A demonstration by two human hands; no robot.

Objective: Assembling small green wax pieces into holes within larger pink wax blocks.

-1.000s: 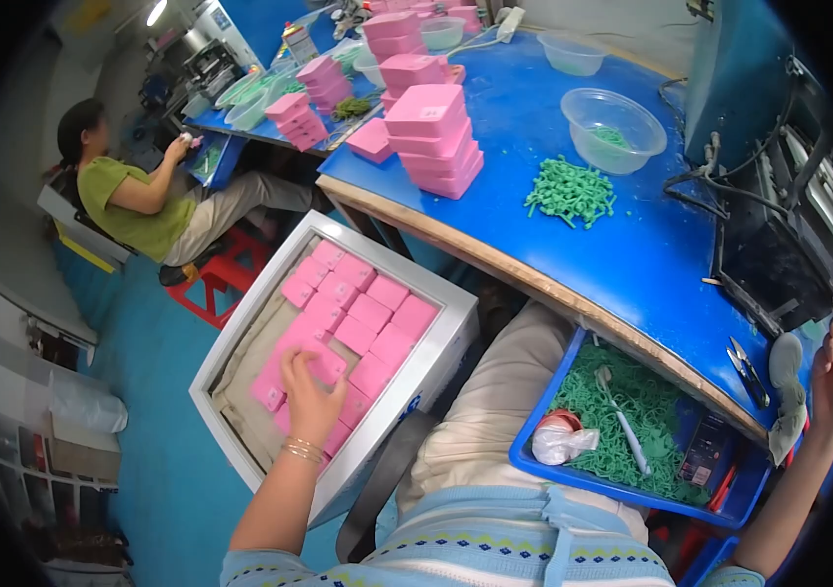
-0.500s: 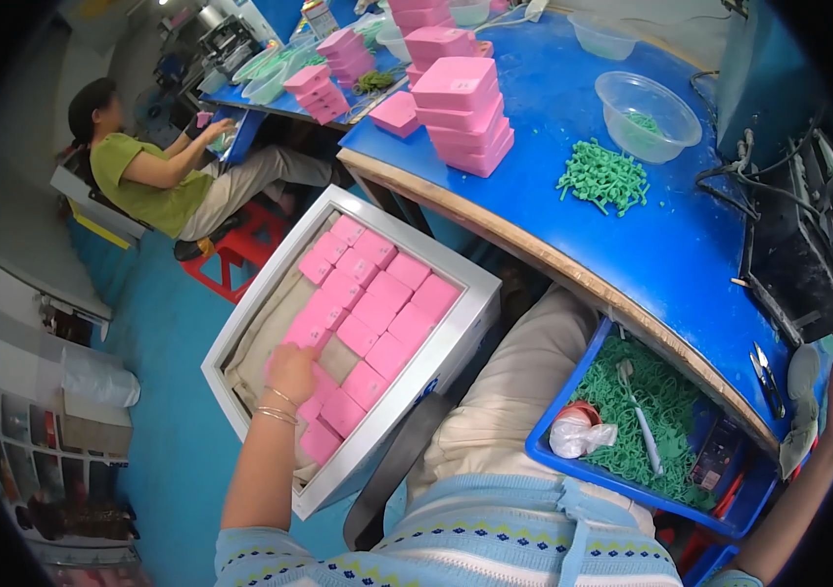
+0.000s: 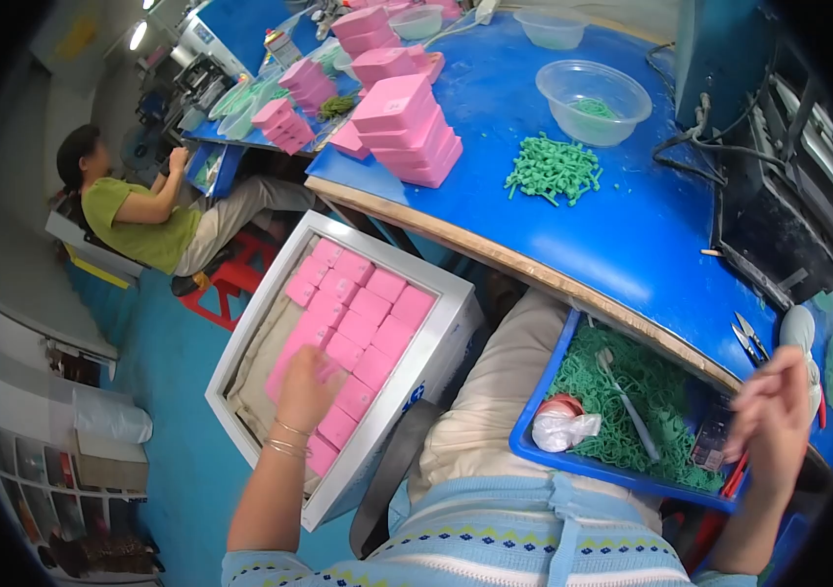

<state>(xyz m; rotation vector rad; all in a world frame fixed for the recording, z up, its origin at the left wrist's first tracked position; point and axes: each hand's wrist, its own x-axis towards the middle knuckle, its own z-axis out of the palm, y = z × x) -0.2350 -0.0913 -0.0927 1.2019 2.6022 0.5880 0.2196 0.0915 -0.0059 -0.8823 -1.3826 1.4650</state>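
Observation:
My left hand (image 3: pixel 309 391), with bangles at the wrist, is inside a white open box (image 3: pixel 461 293) at left of centre. It lies over rows of small pink boxes (image 3: pixel 370 306) and touches them; its fingers are blurred and partly hidden. Beside it runs a bare beige strip of lining (image 3: pixel 265 357). My right hand (image 3: pixel 774 411) hangs in the air over the right end of a blue drawer tray (image 3: pixel 622 479), fingers apart, somewhat blurred, holding nothing I can see. Tangled green strands (image 3: pixel 602 362) fill the tray, with a white-handled brush (image 3: pixel 632 416) on top.
On the blue table (image 3: pixel 534 225) stand stacked pink boxes (image 3: pixel 407 132), a heap of green pieces (image 3: pixel 554 168) and a clear bowl (image 3: pixel 593 103). Small snips (image 3: pixel 751 338) and a black machine (image 3: pixel 788 235) are at right. A person in green (image 3: pixel 142 210) sits at far left.
My right hand has come in from the right edge to above the tray's end. The left hand stays among the pink boxes, shifted slightly. The whole view has turned a little.

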